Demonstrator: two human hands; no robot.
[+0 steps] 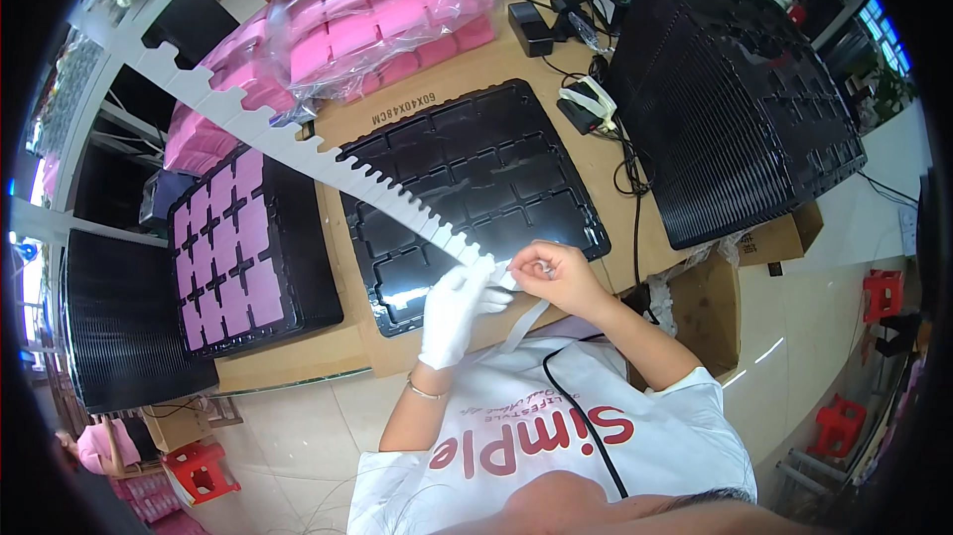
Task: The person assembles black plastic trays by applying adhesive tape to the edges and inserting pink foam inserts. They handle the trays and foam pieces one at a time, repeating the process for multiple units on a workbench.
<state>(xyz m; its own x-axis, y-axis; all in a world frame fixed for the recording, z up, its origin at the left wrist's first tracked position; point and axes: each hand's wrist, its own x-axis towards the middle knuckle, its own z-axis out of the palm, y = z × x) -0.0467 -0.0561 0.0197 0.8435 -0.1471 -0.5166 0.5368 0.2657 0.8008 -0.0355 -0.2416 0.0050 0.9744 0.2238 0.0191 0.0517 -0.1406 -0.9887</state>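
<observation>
Our L hand [459, 309], gloved white, grips near end of a long white notched strip [298, 153], fingers curled narrow on it. Our bare R hand [558, 277] pinches a small white piece [506, 279] there, thumb + fingertips close; can't tell if it's detached. Strip runs from our hands, by near edge of black moulded tray [452, 173], up-L past tray's L side.

Writing: dark print on the cardboard [342, 128], inverted; big red letters + smaller lines on our white T-shirt [675, 426], also inverted.

Edges: cardboard's near edge passes by our L wrist. R of tray, black cables [637, 227], then tall black tray stack [705, 128]. L, stack topped w/ pink pads [238, 302]; beyond, bagged pink foam [387, 34].
</observation>
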